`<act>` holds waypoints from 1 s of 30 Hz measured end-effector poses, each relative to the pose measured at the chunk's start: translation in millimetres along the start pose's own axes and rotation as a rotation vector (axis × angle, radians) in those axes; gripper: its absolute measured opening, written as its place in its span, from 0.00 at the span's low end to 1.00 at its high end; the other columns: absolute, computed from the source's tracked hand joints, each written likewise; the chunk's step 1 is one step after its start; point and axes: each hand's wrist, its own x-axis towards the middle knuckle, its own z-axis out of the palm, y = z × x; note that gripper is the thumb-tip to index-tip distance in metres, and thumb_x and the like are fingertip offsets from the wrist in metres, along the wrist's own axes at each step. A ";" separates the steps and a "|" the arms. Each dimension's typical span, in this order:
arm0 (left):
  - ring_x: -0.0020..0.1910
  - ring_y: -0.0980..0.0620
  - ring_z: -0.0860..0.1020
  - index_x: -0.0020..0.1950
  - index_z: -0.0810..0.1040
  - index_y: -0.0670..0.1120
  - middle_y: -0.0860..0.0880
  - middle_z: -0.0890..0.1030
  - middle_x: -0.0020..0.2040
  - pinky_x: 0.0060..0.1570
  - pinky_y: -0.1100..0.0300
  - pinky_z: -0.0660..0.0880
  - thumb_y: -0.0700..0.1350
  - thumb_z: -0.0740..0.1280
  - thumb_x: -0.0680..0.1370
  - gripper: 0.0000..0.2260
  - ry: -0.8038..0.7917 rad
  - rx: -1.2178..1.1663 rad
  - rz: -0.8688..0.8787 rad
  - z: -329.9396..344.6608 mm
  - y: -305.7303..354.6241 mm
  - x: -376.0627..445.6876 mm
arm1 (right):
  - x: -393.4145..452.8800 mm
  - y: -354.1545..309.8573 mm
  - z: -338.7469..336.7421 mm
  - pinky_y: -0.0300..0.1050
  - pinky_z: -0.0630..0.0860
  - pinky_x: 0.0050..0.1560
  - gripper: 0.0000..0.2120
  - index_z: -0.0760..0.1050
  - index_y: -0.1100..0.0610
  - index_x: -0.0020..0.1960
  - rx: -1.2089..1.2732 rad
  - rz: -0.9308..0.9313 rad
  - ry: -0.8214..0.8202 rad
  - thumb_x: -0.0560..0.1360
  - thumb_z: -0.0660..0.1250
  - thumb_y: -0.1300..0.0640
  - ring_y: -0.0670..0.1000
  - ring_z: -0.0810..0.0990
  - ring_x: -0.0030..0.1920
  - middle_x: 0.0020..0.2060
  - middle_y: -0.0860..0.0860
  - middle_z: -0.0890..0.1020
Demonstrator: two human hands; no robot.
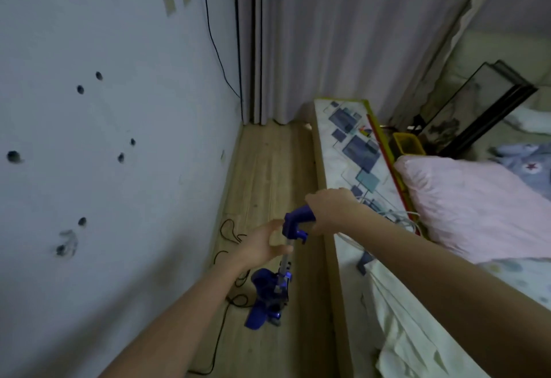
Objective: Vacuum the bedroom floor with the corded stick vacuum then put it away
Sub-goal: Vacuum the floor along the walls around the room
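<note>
A blue stick vacuum (269,288) stands upright on the wooden floor (262,169) in the narrow strip between the wall and the bed. My right hand (329,209) grips its blue handle (295,222) from above. My left hand (267,243) sits beside the grey metal tube (285,261) just under the handle, fingers and thumb spread in a C shape, the thumb tip near the tube. The vacuum's black cord (231,233) lies in loose loops on the floor behind and left of the body.
A pale wall (104,139) with several dark holes runs along the left. Grey curtains (328,35) hang at the far end. The bed frame's edge (325,199) borders the right, with a patterned mattress, pink pillow (465,207), white cables and framed pictures (477,103).
</note>
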 end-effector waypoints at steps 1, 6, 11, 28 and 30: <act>0.71 0.52 0.67 0.74 0.64 0.52 0.53 0.70 0.71 0.66 0.59 0.65 0.50 0.69 0.77 0.28 0.003 -0.020 0.013 5.6 8.4 2.2 | -1.8 5.2 1.6 0.44 0.72 0.42 0.12 0.73 0.55 0.56 -0.010 0.011 -0.007 0.76 0.66 0.52 0.51 0.78 0.43 0.44 0.50 0.78; 0.66 0.52 0.71 0.75 0.63 0.51 0.51 0.69 0.69 0.62 0.58 0.70 0.51 0.73 0.73 0.33 0.214 0.049 -0.081 33.9 34.2 30.8 | -2.3 32.5 14.7 0.43 0.68 0.32 0.06 0.71 0.57 0.43 -0.060 0.046 -0.004 0.77 0.64 0.57 0.49 0.70 0.30 0.32 0.50 0.71; 0.57 0.60 0.73 0.66 0.73 0.52 0.57 0.73 0.61 0.52 0.70 0.69 0.50 0.74 0.72 0.24 0.121 0.116 0.008 61.1 52.6 64.0 | -2.0 64.8 45.1 0.44 0.70 0.41 0.07 0.76 0.58 0.54 -0.112 0.026 -0.086 0.77 0.64 0.60 0.52 0.78 0.43 0.40 0.51 0.76; 0.30 0.58 0.77 0.39 0.76 0.51 0.52 0.80 0.32 0.29 0.65 0.73 0.44 0.66 0.75 0.06 0.205 0.347 -0.053 133.5 108.8 44.9 | -64.0 102.3 60.3 0.44 0.70 0.40 0.08 0.75 0.57 0.54 -0.143 -0.105 0.026 0.76 0.65 0.59 0.51 0.75 0.39 0.34 0.50 0.72; 0.32 0.55 0.80 0.41 0.78 0.50 0.51 0.81 0.33 0.33 0.61 0.79 0.44 0.67 0.75 0.03 0.240 0.332 -0.052 135.1 114.4 23.0 | -84.3 96.0 54.9 0.43 0.71 0.39 0.07 0.75 0.57 0.53 -0.164 -0.100 0.040 0.75 0.66 0.59 0.50 0.75 0.38 0.33 0.50 0.71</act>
